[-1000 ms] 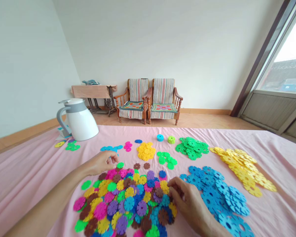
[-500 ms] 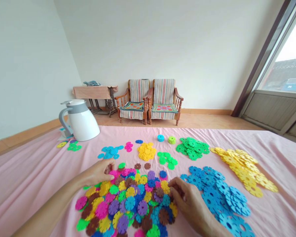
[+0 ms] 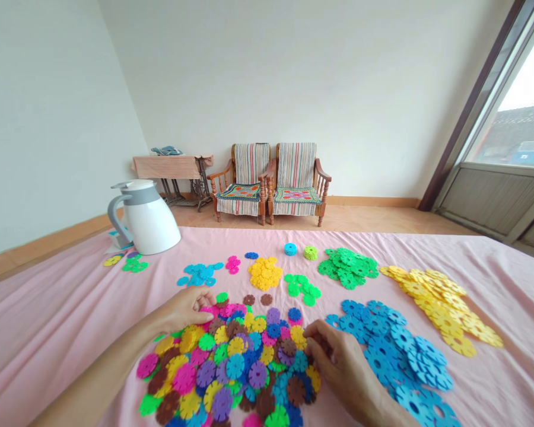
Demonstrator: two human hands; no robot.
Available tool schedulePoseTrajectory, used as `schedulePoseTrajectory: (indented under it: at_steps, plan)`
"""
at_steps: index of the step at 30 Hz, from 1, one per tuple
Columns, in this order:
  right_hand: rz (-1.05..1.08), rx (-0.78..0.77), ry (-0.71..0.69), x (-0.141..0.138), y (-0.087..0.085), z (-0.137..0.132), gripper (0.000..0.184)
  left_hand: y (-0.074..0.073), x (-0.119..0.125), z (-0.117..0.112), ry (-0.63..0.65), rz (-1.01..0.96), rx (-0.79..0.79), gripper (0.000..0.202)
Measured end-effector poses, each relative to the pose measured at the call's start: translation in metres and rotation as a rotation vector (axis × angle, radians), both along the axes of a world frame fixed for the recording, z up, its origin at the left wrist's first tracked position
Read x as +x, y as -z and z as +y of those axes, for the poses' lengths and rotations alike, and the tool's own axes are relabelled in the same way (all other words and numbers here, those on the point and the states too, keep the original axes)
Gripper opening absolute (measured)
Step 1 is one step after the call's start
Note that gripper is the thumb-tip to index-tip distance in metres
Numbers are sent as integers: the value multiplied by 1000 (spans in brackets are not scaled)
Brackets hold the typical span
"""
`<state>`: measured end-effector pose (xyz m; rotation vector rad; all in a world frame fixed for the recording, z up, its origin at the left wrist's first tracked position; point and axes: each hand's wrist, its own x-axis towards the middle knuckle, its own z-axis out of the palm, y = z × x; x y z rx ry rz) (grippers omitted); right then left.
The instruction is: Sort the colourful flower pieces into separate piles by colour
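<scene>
A heap of mixed-colour notched plastic discs [image 3: 235,366] lies before me on the pink cloth. My left hand [image 3: 189,308] rests at its far left edge, fingers curved, thumb apart from them beside several pink discs [image 3: 211,311]. At the heap's right edge is my right hand [image 3: 338,359]; its fingers are bent, with index and thumb tips apart near a yellow disc [image 3: 298,337]. Neither hand visibly lifts a disc. Right of that hand spreads a pile of larger blue discs [image 3: 389,350].
Beyond the heap lie small groups of light-blue discs [image 3: 200,274], yellow discs [image 3: 265,273] and green discs [image 3: 302,289]. Larger green discs [image 3: 347,267] and yellow discs [image 3: 445,302] are piled to the right. A white jug [image 3: 151,222] stands back left. Two wooden chairs [image 3: 296,178] are behind the table.
My left hand has shifted very slightly to the right along the heap's far edge. The right hand and the discs look almost the same.
</scene>
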<state>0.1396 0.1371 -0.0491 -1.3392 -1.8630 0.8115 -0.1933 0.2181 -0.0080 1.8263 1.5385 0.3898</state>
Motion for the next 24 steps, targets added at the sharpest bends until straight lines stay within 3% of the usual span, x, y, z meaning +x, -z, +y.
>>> schedulePoseTrajectory:
  at_steps: [6,13,19,24]
  plan:
    - [2,-3,-2,-1,-4,-1,16,3,11,0,-26,41,54,24]
    - [-15,3,1,-1,-3,-2,16,0,4,-1,1,-99,16,23]
    - [-14,-6,-4,-1,-7,-4,18,-8,6,18,-179,-178,95,32]
    - [-32,2,10,-1,-4,-2,18,3,18,51,-334,-170,182,39]
